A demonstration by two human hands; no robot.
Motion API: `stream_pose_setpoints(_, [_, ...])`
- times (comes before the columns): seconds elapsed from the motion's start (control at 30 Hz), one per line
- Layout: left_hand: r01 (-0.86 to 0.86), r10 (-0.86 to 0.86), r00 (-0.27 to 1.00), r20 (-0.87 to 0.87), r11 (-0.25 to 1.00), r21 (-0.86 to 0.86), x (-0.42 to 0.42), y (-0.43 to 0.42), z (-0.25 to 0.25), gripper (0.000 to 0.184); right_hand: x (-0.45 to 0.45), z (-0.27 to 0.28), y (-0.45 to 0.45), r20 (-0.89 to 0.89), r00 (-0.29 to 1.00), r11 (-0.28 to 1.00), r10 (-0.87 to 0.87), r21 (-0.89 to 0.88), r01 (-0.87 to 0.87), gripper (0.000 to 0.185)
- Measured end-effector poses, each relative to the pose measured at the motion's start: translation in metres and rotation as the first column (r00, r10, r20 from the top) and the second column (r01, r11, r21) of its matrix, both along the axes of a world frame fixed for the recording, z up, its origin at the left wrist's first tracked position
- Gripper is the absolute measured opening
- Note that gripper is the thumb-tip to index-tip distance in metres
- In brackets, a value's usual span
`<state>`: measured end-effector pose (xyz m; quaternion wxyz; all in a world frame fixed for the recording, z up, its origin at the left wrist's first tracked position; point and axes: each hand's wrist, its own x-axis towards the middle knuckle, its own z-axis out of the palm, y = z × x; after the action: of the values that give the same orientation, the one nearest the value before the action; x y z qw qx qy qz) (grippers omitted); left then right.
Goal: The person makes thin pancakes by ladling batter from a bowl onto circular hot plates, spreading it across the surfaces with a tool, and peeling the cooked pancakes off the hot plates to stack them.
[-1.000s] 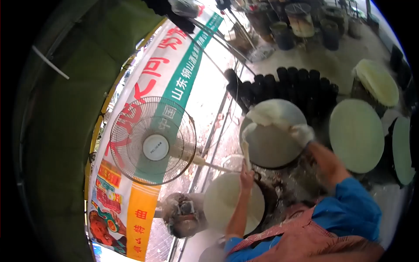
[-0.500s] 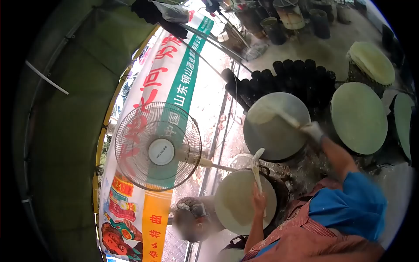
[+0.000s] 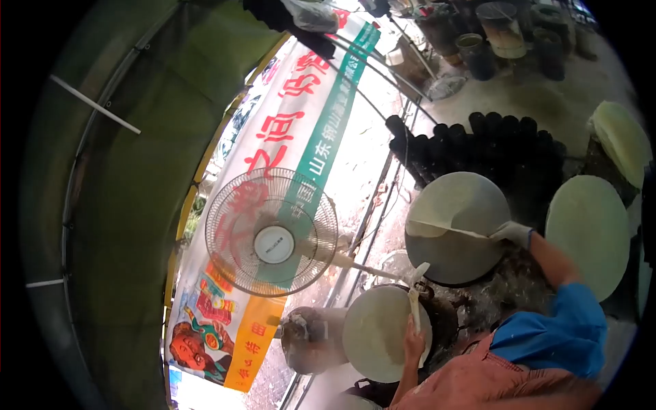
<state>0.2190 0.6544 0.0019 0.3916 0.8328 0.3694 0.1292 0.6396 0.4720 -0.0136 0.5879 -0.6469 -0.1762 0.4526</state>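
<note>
My left hand (image 3: 413, 342) grips the handle of a long pale tool (image 3: 415, 301) with a whitish, widened tip, over the near round griddle (image 3: 365, 335). Pale material covers much of that griddle. My right hand (image 3: 514, 234), in a whitish glove, is closed at the right edge of the far round griddle (image 3: 454, 263). From its fingers a thin pale sheet (image 3: 444, 205) stretches left across that griddle, its edge drawn into a narrow line. Below this line the surface looks grey. The fingertips of the right hand are hard to make out.
A standing fan (image 3: 273, 244) is left of the griddles, before a printed banner (image 3: 273, 143). Dark cylinders (image 3: 478, 147) are stacked behind them. Large pale round sheets (image 3: 588, 236) lie at the right. Buckets (image 3: 502, 31) stand at the back.
The pale sheet, earlier bunched and lifted near the far griddle's top, now stretches lower across it. My left hand and its tool have drawn back from the far griddle. The view has shifted.
</note>
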Motion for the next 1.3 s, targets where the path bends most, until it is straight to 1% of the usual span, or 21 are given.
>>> stream_pose_setpoints(0.07, [-0.025,0.025,1.000,-0.013,0.999,-0.024,0.005,-0.004,0.010,0.063,0.048,-0.004,-0.011,0.015,1.000,0.997,-0.002,0.076,0.001,0.022])
stream_pose_setpoints(0.13, [-0.022,0.022,1.000,0.018,1.000,-0.020,0.000,-0.010,0.001,0.063,0.093,-0.023,0.021,-0.234,0.932,0.960,-0.278,-0.089,0.265,0.025])
stream_pose_setpoints(0.23, [-0.085,0.085,0.996,0.002,0.995,-0.053,-0.002,-0.018,0.007,0.064,0.069,-0.015,0.052,0.230,0.970,0.973,0.080,-0.230,-0.026,0.028])
stream_pose_setpoints(0.33, [-0.231,0.224,0.972,-0.069,0.967,-0.107,0.001,-0.043,0.035,0.066,0.065,-0.081,0.017,0.173,0.958,0.971,0.230,-0.098,-0.216,0.028])
stream_pose_setpoints(0.43, [-0.252,0.246,0.963,0.107,0.966,0.052,-0.025,-0.047,0.000,0.066,0.086,0.009,0.001,0.021,0.973,0.966,0.229,-0.123,-0.225,0.029])
stream_pose_setpoints(0.47, [-0.342,0.349,0.936,0.051,0.933,-0.115,-0.025,-0.053,0.014,0.065,0.103,-0.005,0.019,0.076,0.986,0.989,0.151,0.000,-0.151,0.026])
stream_pose_setpoints(0.5, [-0.426,0.436,0.900,-0.027,0.862,-0.276,-0.023,-0.064,0.039,0.065,0.120,-0.036,0.050,-0.112,0.993,0.999,-0.046,-0.017,0.044,0.025])
stream_pose_setpoints(0.53, [-0.465,0.482,0.875,-0.048,0.807,-0.365,-0.018,-0.070,0.047,0.065,0.122,-0.011,0.066,0.049,0.995,0.994,-0.088,-0.065,0.091,0.023])
stream_pose_setpoints(0.6, [-0.516,0.563,0.826,-0.043,0.722,-0.460,-0.015,-0.082,0.053,0.064,0.106,0.027,0.079,0.079,0.974,0.962,0.212,-0.190,-0.194,0.024])
stream_pose_setpoints(0.63, [-0.531,0.599,0.801,-0.010,0.702,-0.474,-0.018,-0.085,0.053,0.064,0.101,-0.001,0.075,0.117,0.941,0.948,0.318,-0.071,-0.311,0.023])
stream_pose_setpoints(0.73, [-0.592,0.636,0.771,-0.039,0.693,-0.413,-0.021,-0.094,0.045,0.066,0.084,-0.020,0.031,-0.080,0.943,0.933,0.322,-0.143,-0.331,0.021])
stream_pose_setpoints(0.83, [-0.459,0.448,0.882,0.148,0.887,0.048,-0.050,-0.095,-0.001,0.069,0.108,0.010,0.011,-0.096,0.911,0.894,0.402,-0.173,-0.413,0.025])
stream_pose_setpoints(0.87, [-0.520,0.532,0.838,0.120,0.846,-0.119,-0.041,-0.103,0.023,0.069,0.114,0.016,0.023,-0.069,0.924,0.927,0.376,0.030,-0.375,0.023])
stream_pose_setpoints(0.93, [-0.630,0.702,0.712,0.027,0.655,-0.418,-0.021,-0.117,0.070,0.070,0.117,0.008,0.073,-0.027,0.994,0.992,0.102,0.074,-0.100,0.022])
stream_pose_setpoints(1.07, [-0.660,0.731,0.683,0.005,0.620,-0.426,-0.018,-0.123,0.079,0.070,0.113,0.034,0.099,0.056,0.874,0.851,0.483,-0.264,-0.454,0.029])
stream_pose_setpoints(1.1, [-0.686,0.755,0.655,-0.038,0.573,-0.449,-0.014,-0.126,0.083,0.070,0.114,0.010,0.085,0.057,0.855,0.849,0.516,-0.172,-0.500,0.029])
stream_pose_setpoints(1.13, [-0.665,0.718,0.696,0.014,0.652,-0.364,-0.030,-0.125,0.063,0.070,0.128,-0.039,0.065,0.320,0.732,0.767,0.601,0.027,-0.641,0.028])
stream_pose_setpoints(1.17, [-0.643,0.680,0.730,0.062,0.715,-0.274,-0.055,-0.122,0.027,0.070,0.123,-0.010,0.036,-0.182,0.843,0.792,0.506,-0.290,-0.538,0.028])
stream_pose_setpoints(1.2, [-0.656,0.704,0.707,0.057,0.684,-0.319,-0.046,-0.126,0.040,0.071,0.124,-0.023,0.014,-0.055,0.828,0.819,0.559,-0.124,-0.561,0.030])
stream_pose_setpoints(1.27, [-0.666,0.738,0.673,0.053,0.635,-0.391,-0.032,-0.137,0.063,0.072,0.139,0.009,-0.003,-0.111,0.843,0.789,0.527,-0.306,-0.533,0.030])
stream_pose_setpoints(1.3, [-0.661,0.740,0.670,0.050,0.626,-0.413,-0.032,-0.141,0.068,0.072,0.130,0.027,0.016,-0.077,0.858,0.851,0.507,-0.112,-0.513,0.030])
